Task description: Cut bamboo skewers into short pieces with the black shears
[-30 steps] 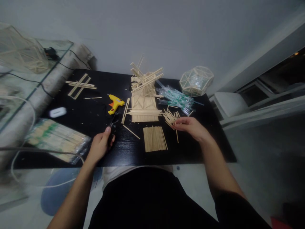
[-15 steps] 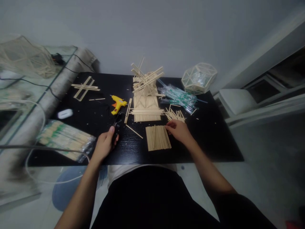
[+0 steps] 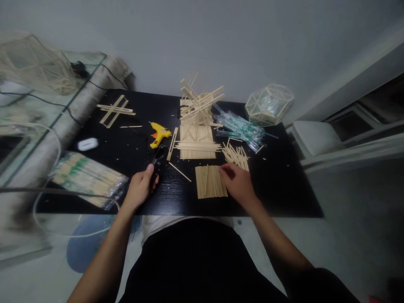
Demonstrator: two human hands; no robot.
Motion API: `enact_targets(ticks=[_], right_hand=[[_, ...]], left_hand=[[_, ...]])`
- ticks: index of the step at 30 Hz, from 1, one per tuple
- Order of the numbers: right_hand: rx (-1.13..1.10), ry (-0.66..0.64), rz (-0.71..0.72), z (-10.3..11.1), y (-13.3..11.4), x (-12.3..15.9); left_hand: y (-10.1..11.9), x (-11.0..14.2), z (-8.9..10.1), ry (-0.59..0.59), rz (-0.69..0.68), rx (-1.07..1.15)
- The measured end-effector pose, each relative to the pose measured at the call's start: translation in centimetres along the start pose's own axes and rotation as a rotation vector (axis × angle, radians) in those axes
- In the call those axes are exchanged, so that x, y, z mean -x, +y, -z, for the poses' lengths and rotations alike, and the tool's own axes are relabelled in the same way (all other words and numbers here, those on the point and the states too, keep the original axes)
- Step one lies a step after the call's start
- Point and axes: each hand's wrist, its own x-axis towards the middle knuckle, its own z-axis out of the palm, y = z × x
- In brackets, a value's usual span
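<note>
Bamboo sticks everywhere, and the right hand (image 3: pixel 239 184) has just come in from the loose pile of short sticks (image 3: pixel 236 155) at two o'clock and settled on the flat raft of sticks (image 3: pixel 210 182) at the near middle of the black worktop (image 3: pixel 284 185); a second back it hung over that pile, now its fingers (image 3: pixel 224 169) lie close together on the raft's right edge, touching the outermost sticks. Whether they pinch a single stick I cannot tell. That reads as the hand turning from picking stock to working the raft itself. The left hand (image 3: pixel 141 188) has barely shifted: it is curled around the dark handle of a small black cutter (image 3: pixel 157 162) at nine o'clock of the raft, thumb on top. The raft looks pale, even, laid side by side, one stick lying slightly askew across it. At twelve o'clock stands the tall stick structure (image 3: pixel 197 122) on its slatted base, with the yellow glue gun (image 3: pixel 159 134) at eleven o'clock.
</note>
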Motion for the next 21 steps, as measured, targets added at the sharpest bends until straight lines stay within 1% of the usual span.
enact_targets(ticks=[1, 3, 5, 6, 8, 10, 11, 12, 14, 16, 18, 20, 21], right_hand=[[-0.022, -0.034, 0.074, -1.0, -1.0, 0.7], [-0.056, -0.173, 0.276, -3.6, -2.9, 2.3], [0.005, -0.31, 0.458, -6.5, -4.4, 3.8], [0.064, -0.345, 0.51, -7.9, -5.0, 4.5], [0.184, -0.393, 0.534, -10.3, -5.6, 5.6], [0.266, -0.407, 0.549, -12.2, -6.0, 6.9], [0.292, -0.416, 0.572, -13.1, -6.2, 7.6], [0.308, -0.436, 0.626, -13.9, -6.6, 8.4], [0.309, -0.502, 0.829, -15.5, -7.6, 10.1], [0.272, -0.586, 1.086, -16.9, -8.9, 11.4], [0.209, -0.681, 1.307, -18.0, -10.3, 12.1], [0.164, -0.811, 1.465, -18.4, -11.2, 12.0], [0.147, -0.866, 1.505, -18.3, -11.4, 11.7]], left_hand=[[0.0, 0.0, 0.0, 0.002, 0.006, 0.009], [0.0, 0.1, 0.0, 0.004, 0.019, 0.025], [0.1, 0.1, 0.0, 0.002, 0.023, 0.04], [0.1, 0.1, 0.0, 0.002, 0.024, 0.044], [0.1, 0.1, 0.0, -0.003, 0.024, 0.046], [0.1, 0.1, 0.1, -0.018, 0.02, 0.041], [0.0, 0.0, 0.1, -0.03, 0.019, 0.039], [0.0, -0.1, 0.2, -0.043, 0.021, 0.037], [-0.1, -0.3, 0.5, -0.077, 0.036, 0.041], [0.0, -0.5, 0.8, -0.119, 0.055, 0.054], [0.1, -0.7, 1.0, -0.161, 0.062, 0.072], [0.3, -0.7, 1.2, -0.188, 0.062, 0.082], [0.3, -0.7, 1.2, -0.195, 0.06, 0.083]])
